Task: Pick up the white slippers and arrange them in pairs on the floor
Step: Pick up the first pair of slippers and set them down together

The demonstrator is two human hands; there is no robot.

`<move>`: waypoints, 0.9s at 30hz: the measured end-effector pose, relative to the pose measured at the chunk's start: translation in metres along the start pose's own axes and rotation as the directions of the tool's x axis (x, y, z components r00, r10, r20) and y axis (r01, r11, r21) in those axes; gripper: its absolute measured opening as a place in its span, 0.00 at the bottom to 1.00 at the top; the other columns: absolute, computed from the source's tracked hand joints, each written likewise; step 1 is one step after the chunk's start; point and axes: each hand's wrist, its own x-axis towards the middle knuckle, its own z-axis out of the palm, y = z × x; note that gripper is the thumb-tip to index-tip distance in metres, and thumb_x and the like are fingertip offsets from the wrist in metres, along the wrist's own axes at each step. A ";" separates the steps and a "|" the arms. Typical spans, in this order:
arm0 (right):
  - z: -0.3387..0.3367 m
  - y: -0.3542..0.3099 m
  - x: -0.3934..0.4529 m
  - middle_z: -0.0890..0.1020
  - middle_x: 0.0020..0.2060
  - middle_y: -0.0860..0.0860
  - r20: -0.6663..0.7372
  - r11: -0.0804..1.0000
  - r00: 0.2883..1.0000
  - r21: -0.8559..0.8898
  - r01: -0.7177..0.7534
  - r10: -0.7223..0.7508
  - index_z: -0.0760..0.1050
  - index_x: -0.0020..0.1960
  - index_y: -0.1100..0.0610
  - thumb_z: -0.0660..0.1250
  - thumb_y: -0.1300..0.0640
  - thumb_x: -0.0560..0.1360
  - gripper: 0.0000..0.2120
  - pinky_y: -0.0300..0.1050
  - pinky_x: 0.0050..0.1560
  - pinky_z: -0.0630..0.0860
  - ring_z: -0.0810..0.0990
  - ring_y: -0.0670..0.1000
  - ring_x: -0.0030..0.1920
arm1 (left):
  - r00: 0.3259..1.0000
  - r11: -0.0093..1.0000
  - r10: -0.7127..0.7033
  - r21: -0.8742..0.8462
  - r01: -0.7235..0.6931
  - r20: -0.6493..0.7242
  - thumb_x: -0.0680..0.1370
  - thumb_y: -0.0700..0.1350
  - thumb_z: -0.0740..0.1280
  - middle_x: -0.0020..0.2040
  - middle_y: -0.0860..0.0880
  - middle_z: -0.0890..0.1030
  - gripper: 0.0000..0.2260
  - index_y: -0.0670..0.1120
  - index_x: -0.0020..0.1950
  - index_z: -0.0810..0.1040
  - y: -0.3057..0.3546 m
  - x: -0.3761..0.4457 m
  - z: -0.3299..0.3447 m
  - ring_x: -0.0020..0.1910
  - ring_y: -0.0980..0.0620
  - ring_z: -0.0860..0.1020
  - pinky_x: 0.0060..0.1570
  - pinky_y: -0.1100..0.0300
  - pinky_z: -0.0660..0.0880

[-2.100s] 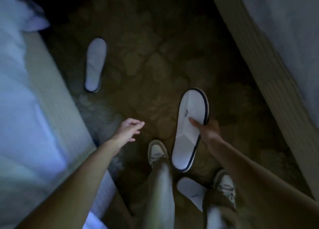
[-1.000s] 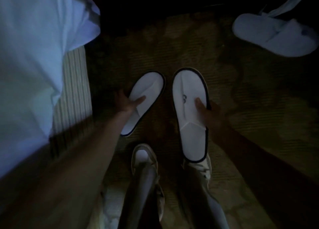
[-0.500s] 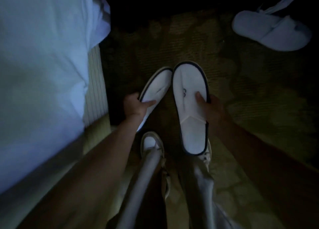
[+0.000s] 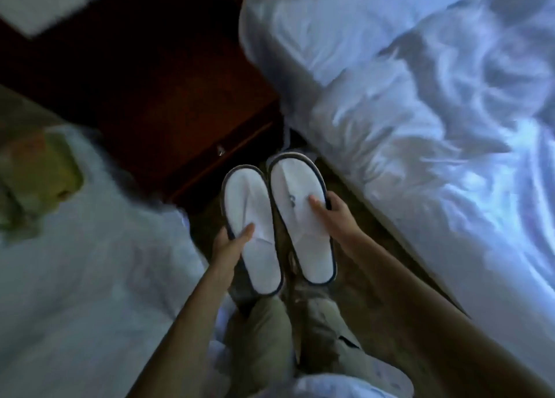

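What moved: both slippers sat close to the carpet half a second ago, with a loose slipper at the top right; now the head has turned, two beds show, and that loose slipper is out of sight.

Head view, left hand (image 4: 229, 246): fingers closed on the side of the left slipper (image 4: 251, 229), thumb on top.

Head view, right hand (image 4: 330, 210): fingers wrapped on the outer edge of the right slipper (image 4: 301, 217), thumb pressing its top.

Where the slippers are: side by side, toes pointing away, held above the floor (image 4: 345, 232) in the gap between the left bed (image 4: 90, 247) and the right bed (image 4: 420, 127), near a dark wooden cabinet (image 4: 180, 112).

Legs (image 4: 285, 337): right under the slippers.

What could go wrong: I think the gap is tight, so a slipper could bump a bed edge and twist.

Another risk: each grip is on one side only, so a floppy slipper may slip or land crooked.

Also: the room is dim and blurry, so the pair may end up uneven.
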 end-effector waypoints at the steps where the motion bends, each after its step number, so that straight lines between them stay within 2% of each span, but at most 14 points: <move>1: -0.019 -0.003 -0.016 0.81 0.50 0.54 -0.031 0.999 0.999 0.045 0.011 -0.009 0.74 0.58 0.56 0.64 0.43 0.77 0.18 0.48 0.45 0.80 0.82 0.52 0.48 | 0.997 0.999 0.045 -0.011 -0.044 0.057 0.63 0.56 0.79 0.60 0.45 0.81 0.36 0.46 0.67 0.75 0.014 -0.015 0.007 0.57 0.44 0.80 0.56 0.47 0.79; 4: -0.072 0.011 -0.067 0.81 0.51 0.53 -0.175 0.980 0.984 0.199 0.023 0.012 0.73 0.59 0.55 0.64 0.42 0.77 0.19 0.52 0.50 0.82 0.82 0.52 0.49 | 0.965 0.990 0.130 0.030 -0.140 0.226 0.55 0.63 0.79 0.61 0.47 0.82 0.44 0.48 0.68 0.75 0.038 -0.055 0.030 0.59 0.46 0.80 0.59 0.47 0.77; 5: -0.086 0.021 -0.088 0.81 0.51 0.53 -0.230 0.962 0.973 0.272 0.029 0.035 0.73 0.58 0.55 0.64 0.42 0.76 0.19 0.52 0.50 0.82 0.82 0.51 0.49 | 0.943 0.987 0.136 0.039 -0.154 0.305 0.58 0.61 0.79 0.61 0.47 0.82 0.41 0.48 0.67 0.75 0.042 -0.068 0.040 0.59 0.47 0.80 0.60 0.47 0.77; 8: -0.122 0.073 -0.153 0.83 0.54 0.56 -0.384 0.891 0.912 0.452 0.046 0.148 0.74 0.60 0.58 0.66 0.37 0.72 0.27 0.59 0.55 0.81 0.83 0.55 0.52 | 0.852 0.972 0.090 0.140 -0.187 0.516 0.74 0.47 0.72 0.61 0.46 0.82 0.19 0.47 0.64 0.76 0.042 -0.112 0.079 0.59 0.48 0.80 0.61 0.48 0.76; 9: -0.133 0.096 -0.173 0.83 0.55 0.56 -0.424 0.860 0.884 0.508 0.053 0.196 0.75 0.61 0.58 0.67 0.36 0.70 0.29 0.60 0.56 0.80 0.83 0.55 0.53 | 0.826 0.964 0.062 0.181 -0.196 0.560 0.76 0.45 0.70 0.61 0.46 0.81 0.18 0.46 0.65 0.76 0.039 -0.125 0.094 0.59 0.47 0.80 0.61 0.48 0.75; 11: -0.153 0.137 -0.215 0.82 0.56 0.57 -0.478 0.787 0.830 0.612 0.081 0.287 0.75 0.61 0.58 0.67 0.38 0.72 0.28 0.60 0.57 0.80 0.83 0.56 0.54 | 0.785 0.932 0.000 0.286 -0.225 0.619 0.74 0.47 0.71 0.60 0.46 0.81 0.21 0.45 0.67 0.75 0.030 -0.150 0.128 0.61 0.45 0.79 0.62 0.46 0.75; 13: -0.171 0.173 -0.257 0.82 0.56 0.57 -0.509 0.719 0.774 0.688 0.102 0.377 0.74 0.61 0.59 0.65 0.42 0.76 0.24 0.58 0.58 0.80 0.82 0.56 0.54 | 0.725 0.877 -0.079 0.394 -0.276 0.684 0.69 0.52 0.74 0.60 0.47 0.81 0.29 0.45 0.68 0.74 0.016 -0.176 0.160 0.62 0.44 0.78 0.63 0.44 0.74; 15: -0.185 0.214 -0.297 0.82 0.54 0.55 -0.532 0.647 0.702 0.751 0.132 0.474 0.74 0.58 0.57 0.64 0.44 0.77 0.18 0.57 0.58 0.80 0.82 0.54 0.53 | 0.663 0.827 -0.138 0.454 -0.331 0.736 0.67 0.54 0.75 0.62 0.47 0.81 0.34 0.45 0.70 0.73 -0.006 -0.205 0.192 0.61 0.44 0.79 0.64 0.43 0.74; 17: -0.196 0.261 -0.330 0.82 0.50 0.52 -0.536 0.570 0.645 0.801 0.183 0.545 0.74 0.55 0.55 0.63 0.47 0.79 0.12 0.55 0.56 0.80 0.82 0.52 0.50 | 0.616 0.769 -0.178 0.499 -0.399 0.767 0.70 0.52 0.74 0.63 0.45 0.81 0.31 0.44 0.70 0.73 -0.034 -0.235 0.227 0.60 0.43 0.80 0.62 0.42 0.75; 20: -0.212 0.330 -0.374 0.81 0.49 0.52 -0.500 0.434 0.562 0.863 0.259 0.659 0.71 0.61 0.57 0.63 0.46 0.79 0.17 0.46 0.41 0.81 0.82 0.50 0.47 | 0.567 0.669 -0.248 0.562 -0.486 0.785 0.72 0.50 0.74 0.62 0.45 0.81 0.28 0.44 0.69 0.72 -0.086 -0.282 0.278 0.59 0.44 0.80 0.59 0.44 0.77; 21: -0.219 0.354 -0.387 0.80 0.49 0.51 -0.486 0.399 0.536 0.874 0.278 0.690 0.70 0.63 0.58 0.63 0.46 0.79 0.19 0.45 0.39 0.79 0.81 0.50 0.46 | 0.561 0.628 -0.260 0.579 -0.520 0.786 0.71 0.51 0.74 0.61 0.45 0.80 0.28 0.45 0.69 0.72 -0.106 -0.298 0.298 0.59 0.44 0.79 0.59 0.43 0.77; 25: -0.258 0.452 -0.444 0.79 0.61 0.58 -0.442 0.291 0.455 0.884 0.365 0.773 0.68 0.69 0.61 0.65 0.44 0.77 0.28 0.55 0.57 0.80 0.80 0.57 0.57 | 0.540 0.512 -0.314 0.618 -0.596 0.781 0.73 0.52 0.72 0.61 0.45 0.78 0.26 0.46 0.68 0.71 -0.197 -0.371 0.384 0.59 0.44 0.77 0.62 0.41 0.74; 27: -0.284 0.497 -0.478 0.78 0.63 0.58 -0.419 0.243 0.442 0.883 0.401 0.793 0.67 0.70 0.61 0.65 0.44 0.77 0.28 0.58 0.61 0.78 0.79 0.58 0.60 | 0.520 0.486 -0.341 0.620 -0.616 0.783 0.74 0.51 0.72 0.62 0.44 0.79 0.26 0.44 0.68 0.72 -0.245 -0.412 0.428 0.60 0.43 0.78 0.63 0.41 0.74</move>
